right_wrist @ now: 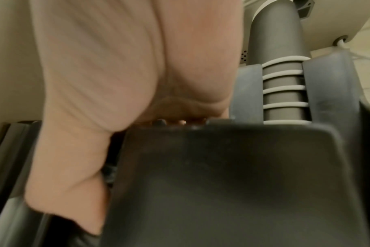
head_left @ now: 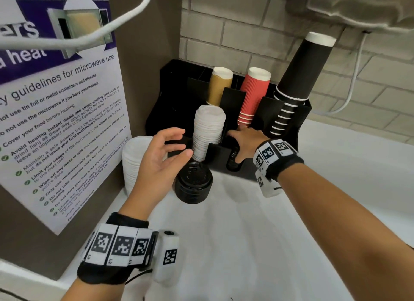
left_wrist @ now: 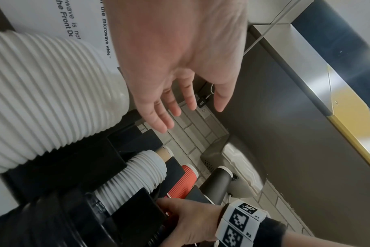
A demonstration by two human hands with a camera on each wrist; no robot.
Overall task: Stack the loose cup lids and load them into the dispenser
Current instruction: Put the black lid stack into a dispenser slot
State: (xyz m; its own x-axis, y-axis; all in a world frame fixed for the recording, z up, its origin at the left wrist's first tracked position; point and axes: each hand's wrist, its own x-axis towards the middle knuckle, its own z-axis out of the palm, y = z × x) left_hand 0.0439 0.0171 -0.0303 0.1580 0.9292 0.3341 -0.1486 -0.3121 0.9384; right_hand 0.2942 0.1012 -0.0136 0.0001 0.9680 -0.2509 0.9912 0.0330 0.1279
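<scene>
White table (head_left: 246, 233) against a pale brick wall, a microwave-guidelines poster (head_left: 56, 126) on the panel at the left edge. From the head view: black dispenser (head_left: 289, 130) at the back of the table, holding tan cups (head_left: 218, 86), red cups (head_left: 253, 94) and black cups (head_left: 298, 76) in its rear slots, plus a tall column of white lids (head_left: 208, 130) in a front slot. Stack of black lids (head_left: 193, 184) standing loose on the table just in front of the dispenser; a second loose white lid stack (head_left: 134, 159) near the left edge by the poster. Left hand (head_left: 161, 159) hovering just above the black stack, fingers spread and relaxed, gripping nothing. Right hand (head_left: 245, 141) reaching down into the front slot beside the white column, fingers dipped behind its wall, thumb by some black lids (head_left: 233, 159) there. From the left wrist view: left hand (left_wrist: 180, 58) open over the loose white stack (left_wrist: 49, 100), right hand (left_wrist: 192, 222) at the slot wall. From the right wrist view: blurred palm (right_wrist: 116, 83) pressed against the dark slot wall (right_wrist: 232, 183), fingertips hidden, so cannot tell whether the grip pinches anything. Likely risks: elbowing the tall leaning white column over while working the neighbouring slot, or tipping the unsupported black stack when gripped one-handed from above.
</scene>
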